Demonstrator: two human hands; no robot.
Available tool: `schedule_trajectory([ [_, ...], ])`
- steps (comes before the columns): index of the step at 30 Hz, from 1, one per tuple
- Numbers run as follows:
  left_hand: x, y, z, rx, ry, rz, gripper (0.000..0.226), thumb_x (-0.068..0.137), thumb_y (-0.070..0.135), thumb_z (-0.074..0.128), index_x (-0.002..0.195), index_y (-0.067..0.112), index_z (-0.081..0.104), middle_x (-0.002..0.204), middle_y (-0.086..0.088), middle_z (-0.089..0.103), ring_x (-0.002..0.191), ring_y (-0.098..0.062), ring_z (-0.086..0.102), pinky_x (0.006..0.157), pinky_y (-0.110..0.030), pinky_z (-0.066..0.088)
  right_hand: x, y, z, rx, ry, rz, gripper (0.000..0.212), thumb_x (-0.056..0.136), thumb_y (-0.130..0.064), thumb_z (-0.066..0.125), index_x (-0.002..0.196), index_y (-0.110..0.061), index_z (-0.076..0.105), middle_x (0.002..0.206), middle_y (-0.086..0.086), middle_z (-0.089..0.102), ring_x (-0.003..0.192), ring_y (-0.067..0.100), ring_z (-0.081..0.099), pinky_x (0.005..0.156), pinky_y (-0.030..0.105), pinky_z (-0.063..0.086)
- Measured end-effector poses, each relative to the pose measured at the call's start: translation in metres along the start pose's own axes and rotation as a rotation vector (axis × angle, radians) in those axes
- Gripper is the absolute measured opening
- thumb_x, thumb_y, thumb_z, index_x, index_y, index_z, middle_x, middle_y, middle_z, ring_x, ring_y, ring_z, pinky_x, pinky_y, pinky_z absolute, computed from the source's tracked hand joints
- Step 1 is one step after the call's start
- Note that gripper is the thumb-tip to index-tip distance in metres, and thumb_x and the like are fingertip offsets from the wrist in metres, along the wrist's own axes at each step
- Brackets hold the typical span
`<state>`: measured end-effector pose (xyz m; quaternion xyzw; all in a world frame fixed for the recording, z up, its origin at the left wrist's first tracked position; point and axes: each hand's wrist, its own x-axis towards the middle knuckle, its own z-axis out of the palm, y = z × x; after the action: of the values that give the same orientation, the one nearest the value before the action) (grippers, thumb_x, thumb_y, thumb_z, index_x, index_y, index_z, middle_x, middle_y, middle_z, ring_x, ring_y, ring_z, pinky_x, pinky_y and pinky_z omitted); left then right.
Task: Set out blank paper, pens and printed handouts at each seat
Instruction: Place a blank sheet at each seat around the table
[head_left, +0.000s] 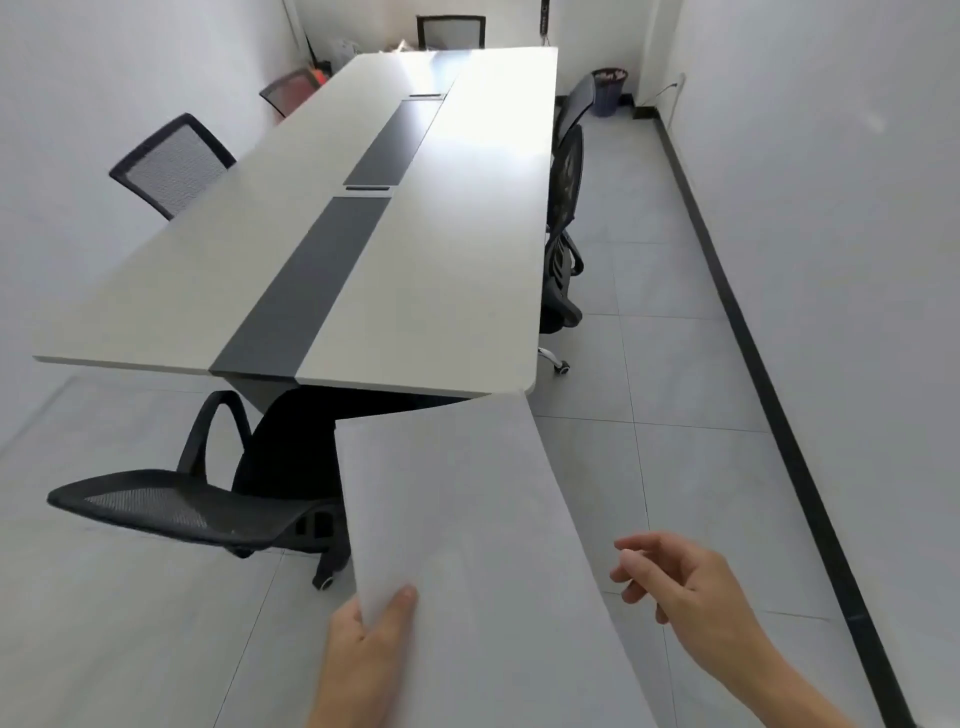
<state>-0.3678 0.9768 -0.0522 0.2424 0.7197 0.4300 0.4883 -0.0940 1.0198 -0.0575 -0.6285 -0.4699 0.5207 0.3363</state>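
From the head view, the task looks barely begun: the long table shows no paper, pens or handouts at any seat, and the chairs around it wait unserved. The blank paper is off the table, held in front of its near end. The left hand pinches the paper's near left corner, thumb on top. The right hand hovers beside the right edge, fingers loosely curled and half open; whether they touch the paper is hard to tell.
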Motion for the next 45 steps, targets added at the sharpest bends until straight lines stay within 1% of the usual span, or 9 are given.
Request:
schedule_trajectory([
  [11,0.163,0.132,0.023,-0.016,-0.116,0.099,0.011,0.091,0.008,0.059,0.09,0.007,0.071,0.077,-0.005,0.077,0.067,-0.019,0.074,0.058,-0.029,0.055,0.163,-0.107,0.051,0.074,-0.01,-0.057,0.009,0.09,-0.01,0.064,0.088,-0.013,0.073,0.07,0.007,0.073,0.059,0.011,0.063,0.048,0.025,0.042],
  [19,0.242,0.173,0.045,-0.072,0.025,0.061,0.01,0.09,0.006,0.061,0.09,0.007,0.07,0.078,-0.004,0.077,0.069,-0.019,0.074,0.059,-0.029,0.056,0.286,-0.156,0.081,0.089,-0.215,-0.086,0.004,0.082,-0.014,0.072,0.084,-0.01,0.072,0.061,0.003,0.067,0.048,0.007,0.053,0.046,0.015,0.041],
  [22,0.269,0.191,0.056,-0.083,0.086,0.063,0.01,0.082,0.012,0.072,0.09,0.006,0.071,0.077,-0.003,0.077,0.068,-0.016,0.074,0.056,-0.024,0.055,0.338,-0.163,0.089,0.037,-0.237,-0.1,0.012,0.077,-0.024,0.08,0.077,-0.015,0.072,0.066,0.006,0.068,0.058,0.014,0.06,0.057,0.027,0.049],
  [25,0.293,0.205,0.063,-0.121,0.185,0.047,0.017,0.076,0.019,0.075,0.086,0.006,0.071,0.077,-0.004,0.077,0.065,-0.015,0.073,0.053,-0.022,0.055,0.387,-0.168,0.101,0.036,-0.302,-0.109,0.035,0.079,-0.031,0.079,0.064,-0.005,0.062,0.058,0.012,0.055,0.055,0.016,0.048,0.054,0.03,0.039],
  [28,0.312,0.21,0.062,-0.201,0.264,-0.019,0.012,0.091,0.016,0.063,0.093,0.006,0.07,0.085,-0.008,0.078,0.078,-0.024,0.074,0.07,-0.038,0.059,0.432,-0.172,0.117,-0.012,-0.421,-0.081,0.049,0.088,-0.023,0.071,0.056,-0.001,0.041,0.055,0.004,0.036,0.053,0.015,0.032,0.049,0.025,0.025],
  [31,0.325,0.215,0.051,-0.264,0.349,-0.041,0.017,0.094,0.021,0.057,0.093,0.011,0.07,0.087,-0.004,0.078,0.084,-0.023,0.074,0.076,-0.037,0.055,0.468,-0.181,0.135,-0.082,-0.517,-0.093,0.055,0.087,-0.035,0.064,0.067,0.01,0.041,0.061,0.006,0.036,0.057,0.018,0.033,0.055,0.031,0.024],
  [38,0.361,0.206,-0.015,-0.257,0.566,-0.097,0.018,0.095,0.02,0.057,0.106,0.01,0.066,0.097,-0.006,0.07,0.098,-0.028,0.066,0.097,-0.044,0.048,0.569,-0.187,0.206,-0.153,-0.271,-0.055,0.038,0.088,-0.026,0.056,0.065,0.001,0.044,0.062,0.006,0.044,0.058,0.019,0.041,0.057,0.033,0.033],
  [41,0.374,0.202,-0.049,-0.26,0.622,-0.109,0.019,0.094,0.017,0.057,0.106,0.005,0.065,0.088,-0.002,0.067,0.097,-0.028,0.063,0.094,-0.038,0.045,0.597,-0.17,0.245,-0.3,-0.151,0.025,0.031,0.09,-0.017,0.05,0.062,-0.011,0.039,0.062,0.006,0.043,0.06,0.022,0.039,0.057,0.033,0.029],
  [45,0.391,0.196,-0.086,-0.272,0.625,-0.139,0.009,0.095,0.016,0.056,0.096,0.011,0.064,0.086,0.002,0.066,0.088,-0.023,0.062,0.09,-0.034,0.043,0.607,-0.137,0.291,-0.438,-0.076,0.195,0.023,0.089,-0.018,0.048,0.079,0.002,0.053,0.08,0.019,0.06,0.067,0.03,0.051,0.059,0.034,0.038],
])
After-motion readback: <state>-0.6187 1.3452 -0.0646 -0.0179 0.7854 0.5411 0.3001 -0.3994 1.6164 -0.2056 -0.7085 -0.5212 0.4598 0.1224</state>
